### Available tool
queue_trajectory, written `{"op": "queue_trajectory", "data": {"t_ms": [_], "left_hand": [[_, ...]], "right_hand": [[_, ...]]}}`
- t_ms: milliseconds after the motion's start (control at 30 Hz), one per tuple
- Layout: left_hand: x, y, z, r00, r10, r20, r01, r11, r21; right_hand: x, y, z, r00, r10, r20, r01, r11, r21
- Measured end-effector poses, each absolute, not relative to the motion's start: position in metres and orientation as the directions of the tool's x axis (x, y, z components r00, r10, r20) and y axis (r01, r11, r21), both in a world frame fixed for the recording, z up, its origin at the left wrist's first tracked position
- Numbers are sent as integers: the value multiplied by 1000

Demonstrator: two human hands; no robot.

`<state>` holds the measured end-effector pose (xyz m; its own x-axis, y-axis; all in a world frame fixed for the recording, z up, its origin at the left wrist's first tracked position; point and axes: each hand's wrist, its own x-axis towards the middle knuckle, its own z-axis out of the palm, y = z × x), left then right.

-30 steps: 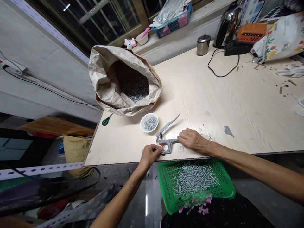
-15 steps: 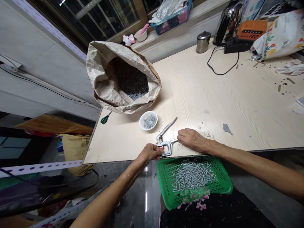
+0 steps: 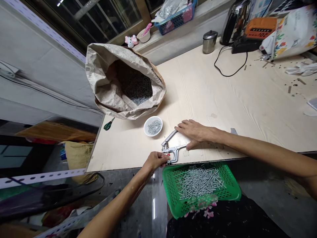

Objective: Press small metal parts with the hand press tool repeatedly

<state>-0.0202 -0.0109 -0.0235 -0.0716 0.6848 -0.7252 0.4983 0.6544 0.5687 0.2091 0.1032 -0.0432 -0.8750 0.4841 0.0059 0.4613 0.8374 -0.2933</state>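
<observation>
Head view, left fingers [image 3: 162, 158] pinched, hold hidden, right fingers [image 3: 183, 125] spread across pliers' handles [image 3: 170, 136]

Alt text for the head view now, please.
The right hand spans the handles of a grey hand press, the left hand at its jaws. Beyond it stands a white bowl of small metal pieces; nearer, a green basket holds more.
</observation>
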Motion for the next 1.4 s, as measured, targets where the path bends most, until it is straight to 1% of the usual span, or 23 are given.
{"op": "queue_trajectory", "data": {"t_ms": [133,200,233,267,300,333,367,400,433,467,500,567,633,733,867,1000,1167,1300,1400], "left_hand": [[-22,-11,-24,-79,688,-721,521,645,559],[-21,-14,-23,-83,694,-715,586,615,528],[-20,-17,-21,-101,717,-690,644,576,504],[-18,-20,-20,-126,764,-633,712,513,478],[-14,-23,-19,-138,831,-538,783,424,455],[-9,-25,-18,-118,904,-412,846,308,434],[-3,-26,-18,-59,961,-271,892,173,417],[4,-25,-19,30,990,-141,915,30,403],[12,-21,-21,132,990,-44,915,-105,389],[18,-16,-23,230,973,14,901,-218,374],[24,-9,-25,313,949,39,883,-305,358],[30,9,-30,424,905,16,854,-406,325],[31,24,-31,483,875,-45,844,-451,292],[29,37,-27,514,850,-117,846,-480,232],[34,34,-24,525,840,-136,845,-496,197],[40,28,-29,487,868,-96,861,-458,221],[42,20,-30,444,893,-69,885,-426,188],[47,-5,-35,432,897,98,882,-443,162],[57,-24,-45,453,876,167,849,-481,217]], "right_hand": [[212,96,-36,-856,517,-14,495,813,-306],[213,92,-34,-847,532,-19,509,798,-323],[214,91,-33,-842,539,-19,514,791,-333],[215,89,-33,-840,543,-13,514,786,-344],[216,87,-32,-840,543,-1,508,784,-357],[216,84,-32,-843,538,16,496,786,-369],[216,82,-32,-846,532,35,482,790,-380],[216,80,-33,-847,529,51,470,792,-390],[216,77,-34,-845,531,62,467,790,-398],[216,75,-35,-841,536,66,469,785,-405],[216,73,-36,-836,544,68,473,778,-413],[219,71,-37,-826,560,68,484,765,-425],[222,71,-38,-808,587,60,512,748,-422],[227,71,-37,-776,629,42,568,726,-388],[224,69,-45,-764,642,67,583,731,-353],[218,66,-65,-768,624,145,529,745,-407],[223,70,-67,-772,614,164,508,751,-422],[238,84,-53,-821,555,135,439,764,-472],[239,92,-51,-788,599,139,479,740,-471]]}}
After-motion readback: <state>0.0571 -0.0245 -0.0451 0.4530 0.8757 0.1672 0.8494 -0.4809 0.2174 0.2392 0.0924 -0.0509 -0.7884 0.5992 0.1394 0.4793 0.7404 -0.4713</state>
